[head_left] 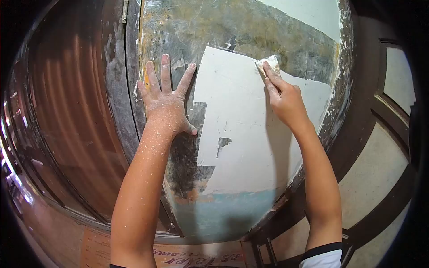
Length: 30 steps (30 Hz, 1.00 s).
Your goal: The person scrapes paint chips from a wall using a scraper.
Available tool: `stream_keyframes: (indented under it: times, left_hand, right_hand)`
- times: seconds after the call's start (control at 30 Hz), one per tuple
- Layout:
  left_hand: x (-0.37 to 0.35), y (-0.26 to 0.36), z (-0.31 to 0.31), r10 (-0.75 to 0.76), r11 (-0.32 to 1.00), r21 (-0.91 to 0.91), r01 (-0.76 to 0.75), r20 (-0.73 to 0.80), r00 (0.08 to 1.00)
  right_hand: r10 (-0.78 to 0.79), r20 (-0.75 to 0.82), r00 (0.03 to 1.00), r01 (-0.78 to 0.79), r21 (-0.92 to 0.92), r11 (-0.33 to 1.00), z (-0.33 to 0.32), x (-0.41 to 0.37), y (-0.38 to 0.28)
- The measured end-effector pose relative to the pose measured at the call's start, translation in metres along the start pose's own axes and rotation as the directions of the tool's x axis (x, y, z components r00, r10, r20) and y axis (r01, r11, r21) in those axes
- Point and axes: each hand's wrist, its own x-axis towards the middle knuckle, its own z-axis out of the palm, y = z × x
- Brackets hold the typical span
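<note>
My left hand (166,100) lies flat with fingers spread on a worn, stained panel (178,27), left of a smooth white patch (237,120). White dust and specks cover the hand and forearm. Near the patch's upper edge, my right hand (283,91) presses a small, whitish, squarish scraper or pad (269,64) against the panel, index finger extended over it. What the thing is made of is unclear. A small dark gap (223,144) shows within the white patch. Below the patch runs a blue-green band (228,207).
A brown curtain-like surface (73,98) stands behind a dark frame at the left. Dark wood framing with pale panels (373,178) is at the right. Cardboard with printed lettering (196,257) lies at the bottom. A pale area (310,15) covers the panel's upper right.
</note>
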Motion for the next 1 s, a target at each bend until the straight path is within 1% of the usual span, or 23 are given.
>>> stream_keyframes:
  times: [0.03, 0.07, 0.1, 0.17, 0.2, 0.23, 0.3, 0.33, 0.43, 0.47, 0.5, 0.57, 0.63, 0.7, 0.73, 0.77, 0.83, 0.87, 0.9, 0.97, 1.0]
  left_hand:
    - [0.0, -0.002, 0.001, 0.007, 1.0, -0.002, -0.007, -0.009, 1.0]
    - [-0.001, -0.005, 0.005, 0.043, 0.995, -0.081, -0.05, -0.09, 0.995]
    - [0.001, -0.006, 0.006, 0.05, 0.995, -0.085, -0.059, -0.099, 0.994]
    - [0.0, -0.004, 0.006, 0.033, 0.996, -0.076, -0.038, -0.074, 0.997]
    - [0.0, -0.001, 0.005, 0.018, 0.998, -0.063, -0.022, -0.064, 0.998]
    - [0.0, 0.0, 0.004, 0.023, 0.997, -0.066, -0.027, -0.061, 0.998]
    - [0.001, -0.001, 0.004, 0.011, 0.999, -0.052, -0.014, -0.046, 0.999]
    - [0.001, -0.002, 0.005, 0.017, 0.998, -0.056, -0.019, -0.049, 0.999]
    - [0.001, -0.003, 0.004, 0.018, 0.998, -0.054, -0.02, -0.037, 0.999]
    - [0.001, -0.002, 0.003, 0.015, 0.999, -0.051, -0.016, -0.038, 0.999]
    - [0.001, -0.001, 0.003, 0.018, 0.999, -0.049, -0.019, -0.035, 0.999]
    - [0.001, -0.001, 0.003, 0.005, 0.999, -0.052, -0.006, -0.029, 1.0]
    - [-0.001, -0.001, -0.001, 0.009, 0.999, -0.05, -0.011, -0.032, 0.999]
    - [0.0, 0.001, -0.005, -0.011, 0.999, -0.035, 0.012, 0.029, 1.0]
    - [0.002, 0.0, -0.002, -0.012, 0.999, -0.043, 0.013, 0.015, 1.0]
    - [0.001, 0.0, 0.0, -0.009, 0.999, -0.043, 0.01, 0.018, 1.0]
    - [0.001, -0.002, 0.003, 0.012, 0.998, -0.063, -0.014, -0.036, 0.999]
    - [0.002, -0.003, 0.006, 0.017, 0.997, -0.07, -0.021, -0.055, 0.998]
    - [0.002, -0.003, 0.006, 0.017, 0.997, -0.071, -0.021, -0.055, 0.998]
    - [0.001, -0.003, 0.006, 0.015, 0.997, -0.071, -0.018, -0.05, 0.999]
    - [0.001, -0.003, 0.006, 0.014, 0.998, -0.068, -0.017, -0.052, 0.999]
  right_hand:
    - [-0.032, -0.048, 0.998, 0.035, 0.057, 0.998, 0.003, 0.0, 0.003]
    - [0.007, -0.017, 1.0, -0.007, 0.023, 1.0, -0.003, -0.005, -0.008]
    - [0.007, -0.027, 1.0, -0.007, 0.014, 1.0, -0.003, -0.003, -0.004]
    - [-0.062, -0.066, 0.996, 0.066, 0.048, 0.997, 0.003, -0.003, -0.001]
    - [0.04, 0.011, 0.999, -0.039, -0.035, 0.999, -0.004, -0.002, -0.009]
    - [0.045, 0.012, 0.999, -0.044, -0.039, 0.998, -0.007, -0.001, -0.011]
    - [0.021, 0.029, 0.999, -0.02, -0.03, 0.999, -0.009, 0.003, -0.011]
    - [-0.022, 0.005, 1.0, 0.022, 0.003, 1.0, -0.006, 0.001, -0.001]
    - [0.023, 0.045, 0.999, -0.022, -0.021, 1.0, -0.007, 0.001, 0.005]
    - [-0.004, 0.017, 1.0, 0.005, -0.034, 0.999, -0.007, 0.001, -0.001]
    - [0.0, 0.018, 1.0, 0.0, -0.033, 0.999, -0.007, 0.003, -0.005]
    - [0.017, 0.053, 0.998, -0.012, -0.079, 0.997, -0.007, 0.011, -0.011]
    - [0.0, 0.046, 0.999, 0.002, -0.053, 0.999, -0.011, 0.006, -0.01]
    - [-0.012, 0.051, 0.999, 0.015, -0.046, 0.999, -0.01, 0.007, -0.006]
    - [-0.069, 0.013, 0.998, 0.07, -0.056, 0.996, -0.008, 0.009, -0.006]
    - [-0.065, 0.015, 0.998, 0.066, -0.057, 0.996, -0.007, 0.01, -0.007]
    - [-0.073, 0.01, 0.997, 0.074, -0.036, 0.997, -0.009, 0.011, -0.012]
    - [-0.051, 0.025, 0.998, 0.052, -0.051, 0.997, -0.011, 0.01, -0.014]
    - [-0.051, 0.026, 0.998, 0.052, -0.052, 0.997, -0.012, 0.007, -0.013]
    - [0.0, 0.044, 0.999, 0.004, -0.089, 0.996, -0.016, 0.0, -0.01]
    - [-0.003, 0.056, 0.998, 0.007, -0.075, 0.997, -0.017, -0.003, -0.005]
